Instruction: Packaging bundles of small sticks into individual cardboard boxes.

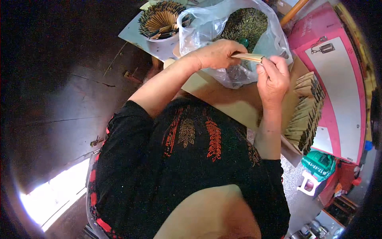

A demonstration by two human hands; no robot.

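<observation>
Over a clear plastic bag (197, 22), my left hand (219, 53) and my right hand (273, 79) hold a small tan paper packet (250, 57) between them. The fingertips of the right hand pinch one end, and the other end runs into the left hand's fingers. Dried, dark green leaf-like bits (247, 22) lie in the bag. Among them, just beyond the left hand, a green object (243, 41) shows, partly hidden by that hand. Whether the packet has anything inside cannot be seen.
Brown paper packets (162, 19) stand fanned in a white round container (165, 41) at the far left of the table. More packets (307, 116) are stacked along the table's right side. Beyond them stands a pink and white cabinet (334, 68). A green bag (317, 164) sits at lower right.
</observation>
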